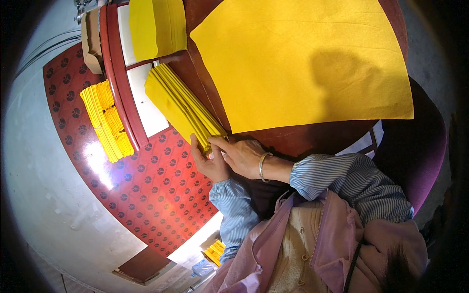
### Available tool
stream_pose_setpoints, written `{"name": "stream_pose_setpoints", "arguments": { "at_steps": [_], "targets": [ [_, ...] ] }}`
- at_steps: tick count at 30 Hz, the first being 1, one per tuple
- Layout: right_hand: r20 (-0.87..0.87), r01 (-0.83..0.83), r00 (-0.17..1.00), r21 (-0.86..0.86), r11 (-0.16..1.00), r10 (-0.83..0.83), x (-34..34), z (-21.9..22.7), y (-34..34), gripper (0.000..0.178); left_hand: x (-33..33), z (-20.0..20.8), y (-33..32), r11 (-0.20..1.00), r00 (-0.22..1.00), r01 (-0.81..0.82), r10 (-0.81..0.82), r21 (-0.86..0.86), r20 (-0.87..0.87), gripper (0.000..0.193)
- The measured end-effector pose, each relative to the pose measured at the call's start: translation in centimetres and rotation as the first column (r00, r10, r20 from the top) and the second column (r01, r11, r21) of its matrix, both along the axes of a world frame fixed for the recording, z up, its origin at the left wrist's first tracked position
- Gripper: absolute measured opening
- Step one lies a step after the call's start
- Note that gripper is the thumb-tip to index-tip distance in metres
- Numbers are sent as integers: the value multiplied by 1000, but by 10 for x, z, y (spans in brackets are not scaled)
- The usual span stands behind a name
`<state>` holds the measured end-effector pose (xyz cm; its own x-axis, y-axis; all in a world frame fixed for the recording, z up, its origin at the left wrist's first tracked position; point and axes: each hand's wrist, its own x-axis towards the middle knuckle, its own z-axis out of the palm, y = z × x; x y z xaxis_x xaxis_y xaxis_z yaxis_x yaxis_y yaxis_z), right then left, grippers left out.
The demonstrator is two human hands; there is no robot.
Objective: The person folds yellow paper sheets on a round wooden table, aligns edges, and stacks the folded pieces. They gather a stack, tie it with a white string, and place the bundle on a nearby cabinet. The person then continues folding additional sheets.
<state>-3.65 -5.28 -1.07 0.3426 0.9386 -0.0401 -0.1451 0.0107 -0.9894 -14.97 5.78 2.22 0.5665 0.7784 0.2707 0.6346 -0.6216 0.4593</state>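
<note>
In the head view, a long pleated yellow bundle (178, 105) slants from the upper left toward the middle of the frame. The person's two hands meet at its lower end. The left hand (213, 168) comes from below, one finger along the bundle's left edge; the right hand (246, 157) comes from the right, its bent fingers touching the same end. How firmly either hand grips the bundle cannot be told, since the fingers overlap there. A silver bracelet (263, 167) circles the right wrist, and both forearms wear striped blue sleeves (337, 173).

A broad yellow sheet (273, 58) covers much of the dark red table (288, 141) at the upper right, a shadow falling across it. A stack of yellow sheets (166, 29) lies at the top, left of centre. Farther left, smaller folded yellow pieces (101, 124) lie on a red patterned board (151, 180), with a cardboard piece (92, 41) above. A purple chair (425, 146) stands at the right.
</note>
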Motion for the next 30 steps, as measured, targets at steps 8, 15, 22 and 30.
{"name": "stream_pose_setpoints", "arguments": {
  "at_steps": [8,15,22,30],
  "targets": [
    [-222,86,971,-39,996,-92,-9,-2,2,56,-1,-4,1,998,998,-60,60,-7,-14,52],
    [-400,200,900,26,979,-173,-22,-14,12,46,-8,-9,8,998,998,-62,62,-16,10,49],
    [-365,225,911,52,973,-191,-20,-10,11,49,-9,-7,9,998,998,-47,48,-43,30,50],
    [-205,190,965,99,977,-166,-22,-13,10,55,-5,-1,2,997,994,42,-36,58,-99,62]
  ]
}}
